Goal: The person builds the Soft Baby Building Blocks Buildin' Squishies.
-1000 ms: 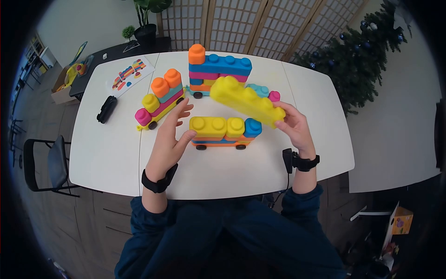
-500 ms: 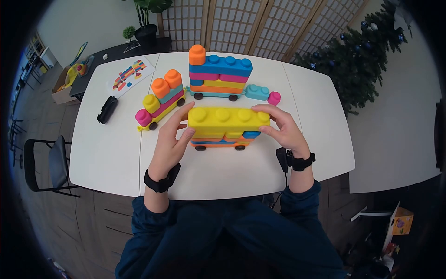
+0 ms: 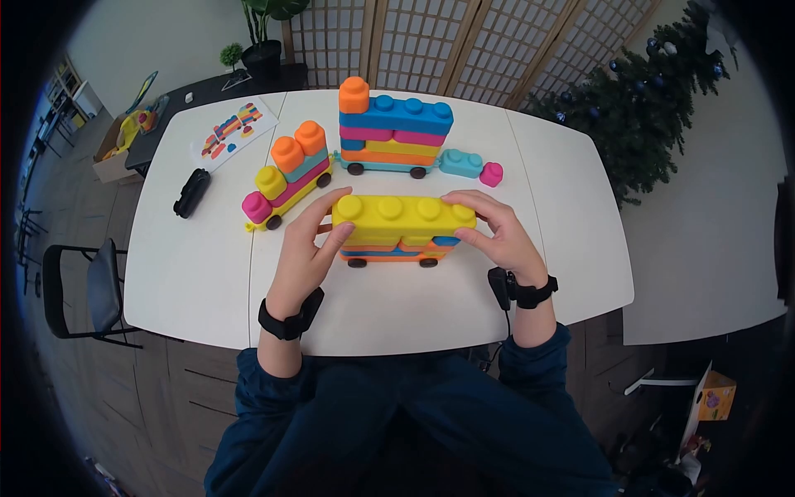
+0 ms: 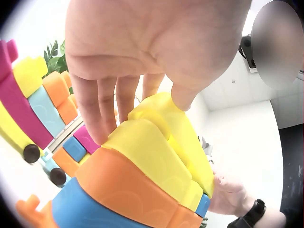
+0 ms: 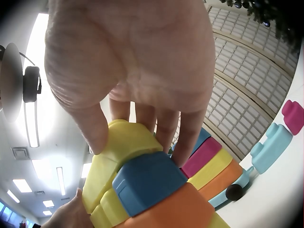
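Observation:
A long yellow block point(image 3: 403, 217) lies along the top of the near wheeled block car point(image 3: 381, 253), over its yellow and blue blocks. My left hand point(image 3: 305, 254) grips the long block's left end, thumb in front and fingers behind. At its right end, my right hand point(image 3: 507, 241) pinches it the same way. In the left wrist view the long block point(image 4: 190, 147) rests over a shorter yellow block point(image 4: 147, 152). The right wrist view shows a blue block point(image 5: 149, 180) beneath the long block's end.
Behind stands a taller block car point(image 3: 396, 137), with a teal block point(image 3: 460, 163) and a pink block point(image 3: 491, 174) to its right. Left of it is a yellow-based car point(image 3: 290, 195). A picture sheet point(image 3: 234, 134) and a black case point(image 3: 192, 193) lie on the table's left.
The long yellow block has come from the right, turned level and been lowered onto the near car. My left hand has taken hold of its left end.

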`<state>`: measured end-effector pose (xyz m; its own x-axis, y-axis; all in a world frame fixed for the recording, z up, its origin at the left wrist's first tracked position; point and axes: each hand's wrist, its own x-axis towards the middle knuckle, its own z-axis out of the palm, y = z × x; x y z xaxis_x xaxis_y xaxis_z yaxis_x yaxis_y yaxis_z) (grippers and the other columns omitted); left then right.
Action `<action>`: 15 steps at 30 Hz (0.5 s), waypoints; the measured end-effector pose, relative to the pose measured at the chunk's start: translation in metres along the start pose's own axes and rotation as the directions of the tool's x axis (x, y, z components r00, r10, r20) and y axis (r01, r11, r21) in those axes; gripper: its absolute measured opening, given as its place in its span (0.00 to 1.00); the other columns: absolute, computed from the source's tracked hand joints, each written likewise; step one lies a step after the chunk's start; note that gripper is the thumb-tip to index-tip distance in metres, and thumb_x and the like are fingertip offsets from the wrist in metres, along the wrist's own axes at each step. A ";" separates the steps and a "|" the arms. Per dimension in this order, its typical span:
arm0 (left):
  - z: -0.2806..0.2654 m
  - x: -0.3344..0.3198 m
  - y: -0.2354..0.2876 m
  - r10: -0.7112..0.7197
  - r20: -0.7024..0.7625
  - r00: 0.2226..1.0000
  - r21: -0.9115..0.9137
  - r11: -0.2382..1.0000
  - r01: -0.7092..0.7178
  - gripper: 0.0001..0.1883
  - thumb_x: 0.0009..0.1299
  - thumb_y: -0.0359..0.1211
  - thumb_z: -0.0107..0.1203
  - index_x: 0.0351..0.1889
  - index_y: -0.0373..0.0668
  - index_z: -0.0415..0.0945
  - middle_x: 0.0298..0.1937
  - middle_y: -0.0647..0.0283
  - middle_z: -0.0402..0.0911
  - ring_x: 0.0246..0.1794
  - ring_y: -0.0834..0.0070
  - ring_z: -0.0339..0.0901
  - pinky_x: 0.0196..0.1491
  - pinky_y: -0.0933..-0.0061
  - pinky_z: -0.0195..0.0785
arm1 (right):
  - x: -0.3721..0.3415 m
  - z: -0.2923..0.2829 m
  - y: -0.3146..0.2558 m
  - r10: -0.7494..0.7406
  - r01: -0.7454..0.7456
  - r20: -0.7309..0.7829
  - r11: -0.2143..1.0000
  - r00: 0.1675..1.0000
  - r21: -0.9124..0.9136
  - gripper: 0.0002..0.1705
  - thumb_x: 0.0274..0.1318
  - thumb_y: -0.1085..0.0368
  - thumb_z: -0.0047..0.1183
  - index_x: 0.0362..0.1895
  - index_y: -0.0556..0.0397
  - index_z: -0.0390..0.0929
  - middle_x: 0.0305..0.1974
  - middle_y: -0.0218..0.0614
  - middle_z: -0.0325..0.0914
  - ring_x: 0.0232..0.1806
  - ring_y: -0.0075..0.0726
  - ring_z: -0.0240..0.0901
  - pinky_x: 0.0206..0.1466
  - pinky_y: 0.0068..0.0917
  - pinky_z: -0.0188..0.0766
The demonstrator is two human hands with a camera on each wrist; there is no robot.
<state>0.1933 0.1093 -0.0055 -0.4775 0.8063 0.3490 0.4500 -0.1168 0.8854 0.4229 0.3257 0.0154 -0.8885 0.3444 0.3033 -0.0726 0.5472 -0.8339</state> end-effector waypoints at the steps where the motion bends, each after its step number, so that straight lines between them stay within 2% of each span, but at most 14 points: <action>1: 0.000 -0.001 0.000 -0.015 0.003 1.000 -0.005 1.000 0.015 0.22 0.76 0.34 0.60 0.67 0.41 0.75 0.60 0.55 0.82 0.57 0.66 0.82 0.56 0.67 0.78 | 0.000 0.001 0.000 -0.001 0.001 0.000 1.000 1.000 -0.004 0.26 0.59 0.69 0.64 0.63 0.54 0.79 0.61 0.44 0.79 0.64 0.46 0.75 0.70 0.37 0.67; 11: -0.001 -0.002 -0.001 -0.074 0.037 0.997 -0.014 0.997 0.075 0.23 0.77 0.36 0.59 0.68 0.43 0.72 0.59 0.56 0.82 0.59 0.66 0.81 0.57 0.67 0.77 | -0.002 0.007 -0.003 -0.036 0.035 -0.027 0.999 0.999 -0.041 0.27 0.60 0.70 0.62 0.64 0.54 0.78 0.61 0.46 0.79 0.64 0.48 0.75 0.71 0.38 0.67; 14: -0.001 -0.003 -0.002 -0.073 0.039 0.997 -0.011 0.997 0.073 0.23 0.77 0.36 0.60 0.69 0.44 0.72 0.59 0.56 0.82 0.59 0.66 0.81 0.57 0.66 0.77 | -0.004 0.009 0.000 -0.018 0.017 -0.022 0.999 1.000 -0.031 0.27 0.62 0.69 0.61 0.66 0.55 0.77 0.63 0.45 0.77 0.66 0.46 0.73 0.71 0.37 0.66; 15: -0.002 -0.002 -0.002 -0.080 0.043 0.996 -0.011 0.997 0.080 0.23 0.77 0.36 0.60 0.69 0.44 0.72 0.59 0.56 0.82 0.59 0.66 0.81 0.57 0.66 0.77 | -0.005 0.011 0.001 0.015 -0.013 -0.029 0.999 0.999 0.051 0.28 0.63 0.68 0.61 0.67 0.55 0.76 0.64 0.44 0.76 0.66 0.44 0.72 0.72 0.37 0.66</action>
<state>0.1922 0.1064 -0.0074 -0.4791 0.8372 0.2636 0.4018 -0.0578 0.9139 0.4219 0.3160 0.0078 -0.8758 0.3747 0.3043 -0.0837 0.5030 -0.8602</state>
